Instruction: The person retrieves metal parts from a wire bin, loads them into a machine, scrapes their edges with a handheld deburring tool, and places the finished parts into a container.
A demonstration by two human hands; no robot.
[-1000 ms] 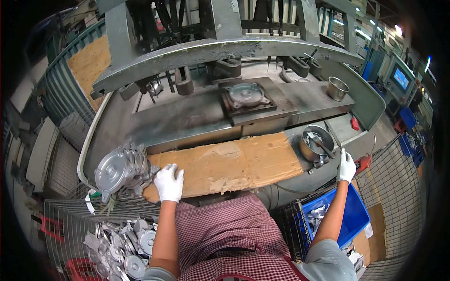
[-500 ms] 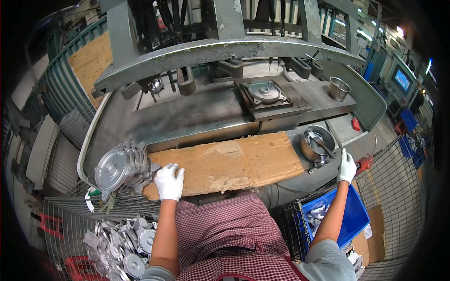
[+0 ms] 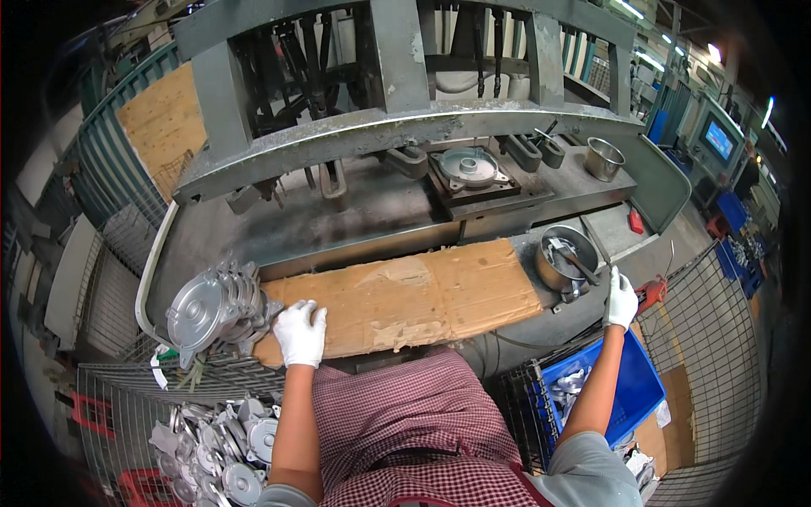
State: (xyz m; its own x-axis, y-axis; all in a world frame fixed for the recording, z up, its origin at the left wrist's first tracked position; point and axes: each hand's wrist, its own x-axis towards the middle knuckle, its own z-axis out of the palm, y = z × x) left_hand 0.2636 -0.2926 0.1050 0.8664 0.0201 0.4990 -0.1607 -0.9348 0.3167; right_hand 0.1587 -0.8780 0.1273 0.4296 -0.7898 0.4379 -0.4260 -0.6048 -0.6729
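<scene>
My left hand [image 3: 300,335], in a white glove, rests at the near left edge of a cardboard sheet [image 3: 405,291], fingers loosely bent and thumb apart, holding nothing. Just left of it leans a stack of round grey metal castings [image 3: 199,311] with lugs. My right hand [image 3: 621,301], also gloved, is closed at the front right of the bench, by the lower end of a narrow dark bar [image 3: 595,240]. What its fingers grip is hard to make out. Left of it stands a metal pot [image 3: 553,269] with a dark-handled tool [image 3: 578,264] inside. Another round casting [image 3: 469,167] sits on the machine's fixture.
A heavy grey press frame [image 3: 405,128] with clamp arms spans the machine. A steel cup [image 3: 604,159] and a red object [image 3: 635,221] are at the right. Below are a blue bin [image 3: 629,397] with metal parts and a wire cage with many loose castings [image 3: 224,452].
The press frame with its clamp arms has come down closer to the fixture and its casting. Both hands keep nearly the same places; the whole view has shifted slightly.
</scene>
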